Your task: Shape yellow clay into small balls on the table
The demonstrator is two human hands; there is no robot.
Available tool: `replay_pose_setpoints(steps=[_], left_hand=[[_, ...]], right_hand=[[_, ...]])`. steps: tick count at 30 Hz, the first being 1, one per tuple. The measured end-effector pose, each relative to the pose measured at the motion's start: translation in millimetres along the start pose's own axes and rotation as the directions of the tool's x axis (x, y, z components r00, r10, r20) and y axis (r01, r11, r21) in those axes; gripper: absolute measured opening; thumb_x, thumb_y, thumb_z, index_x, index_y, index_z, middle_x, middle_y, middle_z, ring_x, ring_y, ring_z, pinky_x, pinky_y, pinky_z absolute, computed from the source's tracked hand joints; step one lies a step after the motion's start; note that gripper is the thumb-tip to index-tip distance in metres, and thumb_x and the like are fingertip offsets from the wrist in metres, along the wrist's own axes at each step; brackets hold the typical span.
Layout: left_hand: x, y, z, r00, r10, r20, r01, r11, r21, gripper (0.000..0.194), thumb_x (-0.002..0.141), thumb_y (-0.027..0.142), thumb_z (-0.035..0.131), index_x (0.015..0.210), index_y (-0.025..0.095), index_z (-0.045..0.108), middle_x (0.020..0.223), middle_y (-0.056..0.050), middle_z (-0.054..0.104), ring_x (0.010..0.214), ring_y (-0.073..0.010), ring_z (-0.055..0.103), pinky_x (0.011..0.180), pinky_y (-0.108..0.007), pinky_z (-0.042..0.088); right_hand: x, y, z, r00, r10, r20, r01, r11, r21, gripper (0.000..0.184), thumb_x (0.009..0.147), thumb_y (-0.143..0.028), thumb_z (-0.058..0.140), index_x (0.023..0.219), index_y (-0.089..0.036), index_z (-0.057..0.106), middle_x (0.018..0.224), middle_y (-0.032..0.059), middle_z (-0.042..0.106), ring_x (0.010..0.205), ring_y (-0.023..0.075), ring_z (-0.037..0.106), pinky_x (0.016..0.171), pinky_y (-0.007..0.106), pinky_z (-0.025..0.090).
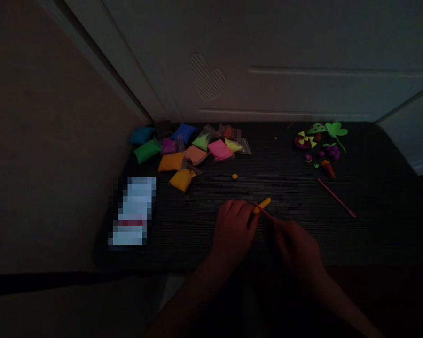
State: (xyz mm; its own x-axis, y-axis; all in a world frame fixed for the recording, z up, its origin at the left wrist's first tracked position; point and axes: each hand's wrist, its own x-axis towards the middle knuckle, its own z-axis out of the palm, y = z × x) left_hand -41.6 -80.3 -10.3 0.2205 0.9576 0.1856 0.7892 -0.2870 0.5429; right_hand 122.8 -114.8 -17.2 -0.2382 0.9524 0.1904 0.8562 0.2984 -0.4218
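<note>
At the far left, a bright, blurred rectangular screen [133, 211] lies on the dark, finely ribbed tabletop [197, 244]. Beside and behind it are soft, many-coloured plastic packets [171, 162], with 1 small, round yellow ball [234, 176] apart from them, nearer the hands.

The left hand [233, 227] is mostly closed, its fingers curled low at the near end of a slender, rounded yellow clay-like roll [265, 203]. Its fingertips appear to pinch that end; the far end sticks out to the right. A light, even hold would suit this soft-looking piece: firm enough to stop it rolling, gentle enough not to flatten it.

A thin, straight red stick-like tool [265, 212] meets the roll close to the left fingertips. Contact there seems well supported, but those fingertips should sit just behind the tip. Small, slow pressure would mark the surface more cleanly than a hard push, which could drag or bend the roll.

The right hand [299, 246] is closed around the tool's other end in a pencil-like grip. Resting its side on the tabletop would steady the angle.

Further right, small moulded purple, green, yellow and brown pieces [333, 151] lie behind 1 slim pink rod with widened ends [336, 198], well apart from the working point.
</note>
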Motion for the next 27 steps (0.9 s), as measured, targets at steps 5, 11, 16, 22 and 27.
replay_pose_setpoints(steps=[5, 11, 16, 22, 27], left_hand=[[0, 0, 0.0, 1.0, 0.004, -0.003, -0.004, 1.0, -0.004, 0.019, 0.085, 0.029, 0.046, 0.093, 0.018, 0.059, 0.094, -0.004, 0.062, 0.09, -0.0194, 0.05, 0.084, -0.039, 0.039], [0, 2, -1.2, 1.0, 0.004, -0.006, -0.004, 1.0, -0.003, 0.02, 0.084, 0.03, 0.047, 0.095, 0.017, 0.058, 0.093, -0.004, 0.061, 0.09, -0.0193, 0.049, 0.084, -0.038, 0.039], [0, 2, -1.2, 1.0, -0.007, 0.001, 0.007, 1.0, 0.014, 0.02, 0.085, 0.03, 0.046, 0.094, 0.019, 0.059, 0.091, -0.003, 0.061, 0.09, -0.0191, 0.048, 0.083, -0.037, 0.039], [0, 2, -0.7, 0.999, -0.021, 0.025, 0.02, 0.999, 0.045, 0.021, 0.085, 0.029, 0.044, 0.095, 0.018, 0.059, 0.094, -0.004, 0.06, 0.091, -0.0201, 0.049, 0.083, -0.038, 0.038], [0, 2, 0.0, 1.0, -0.002, 0.008, 0.001, 0.999, 0.045, 0.019, 0.085, 0.029, 0.045, 0.092, 0.018, 0.059, 0.092, -0.004, 0.06, 0.091, -0.0206, 0.049, 0.083, -0.038, 0.038]], right_hand=[[1, -2, -1, 1.0, -0.001, 0.028, 0.001, 1.0, -0.022, 0.023, 0.087, -0.024, 0.037, 0.099, -0.017, 0.055, 0.08, 0.0063, 0.065, 0.069, 0.017, 0.061, 0.062, 0.029, 0.047], [-1, -1, 0, 0.999, -0.025, 0.034, 0.027, 0.997, -0.07, 0.022, 0.087, -0.024, 0.038, 0.099, -0.016, 0.055, 0.078, 0.0056, 0.064, 0.068, 0.0167, 0.06, 0.061, 0.028, 0.045], [3, -4, 3, 0.999, -0.018, 0.048, 0.025, 0.988, -0.154, 0.02, 0.086, -0.024, 0.04, 0.096, -0.016, 0.056, 0.075, 0.004, 0.064, 0.067, 0.0173, 0.059, 0.063, 0.029, 0.043], [9, -12, 5, 0.998, 0.012, 0.058, 0.0, 0.981, -0.195, 0.017, 0.085, -0.021, 0.043, 0.096, -0.018, 0.055, 0.077, 0.0023, 0.063, 0.071, 0.0178, 0.059, 0.064, 0.029, 0.04], [4, -14, 2, 0.998, 0.038, 0.059, -0.023, 0.972, -0.234, 0.014, 0.085, -0.021, 0.044, 0.092, -0.018, 0.055, 0.072, 0.0014, 0.063, 0.066, 0.0177, 0.058, 0.061, 0.029, 0.037]])
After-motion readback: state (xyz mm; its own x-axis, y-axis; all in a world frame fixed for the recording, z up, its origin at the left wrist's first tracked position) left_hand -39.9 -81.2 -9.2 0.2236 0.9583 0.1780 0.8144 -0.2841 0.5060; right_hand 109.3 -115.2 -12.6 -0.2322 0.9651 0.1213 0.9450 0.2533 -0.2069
